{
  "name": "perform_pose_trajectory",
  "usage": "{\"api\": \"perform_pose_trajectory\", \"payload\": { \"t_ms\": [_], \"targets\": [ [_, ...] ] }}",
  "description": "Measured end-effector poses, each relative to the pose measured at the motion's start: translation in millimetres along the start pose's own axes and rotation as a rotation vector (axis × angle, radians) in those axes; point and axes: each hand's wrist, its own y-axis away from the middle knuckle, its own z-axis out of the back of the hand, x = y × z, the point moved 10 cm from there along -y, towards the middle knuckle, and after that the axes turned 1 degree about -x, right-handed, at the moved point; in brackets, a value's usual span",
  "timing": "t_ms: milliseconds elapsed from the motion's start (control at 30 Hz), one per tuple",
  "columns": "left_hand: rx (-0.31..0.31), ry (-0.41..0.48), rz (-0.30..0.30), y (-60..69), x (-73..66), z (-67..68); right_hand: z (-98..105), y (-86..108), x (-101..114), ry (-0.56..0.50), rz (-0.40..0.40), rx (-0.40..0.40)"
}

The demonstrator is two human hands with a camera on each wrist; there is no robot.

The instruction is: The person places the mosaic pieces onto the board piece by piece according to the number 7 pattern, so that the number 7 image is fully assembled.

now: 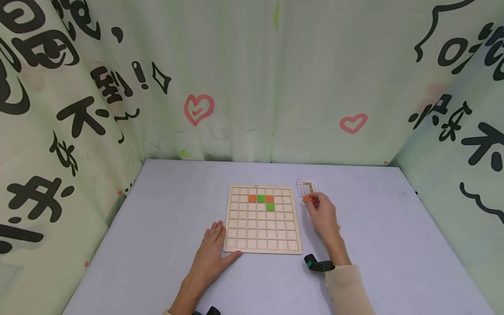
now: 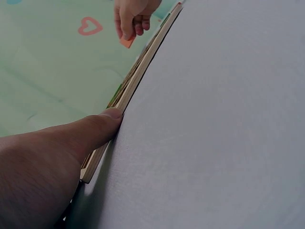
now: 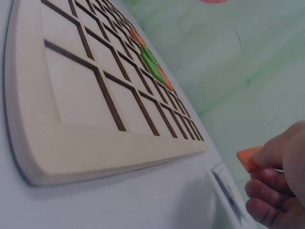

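A wooden grid board (image 1: 262,227) lies on the table, with two orange and two green square tiles (image 1: 261,198) set in cells of its upper part. My left hand (image 1: 212,253) rests at the board's lower left corner, fingers straight along the left side and thumb on the front edge; the left wrist view shows the thumb (image 2: 102,126) touching that edge. Right of the board, my right hand (image 1: 323,214) pinches an orange square tile (image 3: 249,157) between thumb and finger, held above the table and apart from the board.
A small printed grid card (image 1: 306,187) with a coloured pattern lies beyond the right hand, partly hidden by it. The white table (image 1: 165,210) is bordered by pale green curtains (image 1: 244,87) with black lettering and red hearts.
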Motion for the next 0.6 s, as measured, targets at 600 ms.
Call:
{"api": "perform_pose_trajectory", "payload": {
  "t_ms": [600],
  "targets": [
    [-0.010, -0.003, -0.012, -0.2, -1.7, 1.1, -17.6, 9.2, 19.1, -0.009, 0.051, 0.088]
  ]
}}
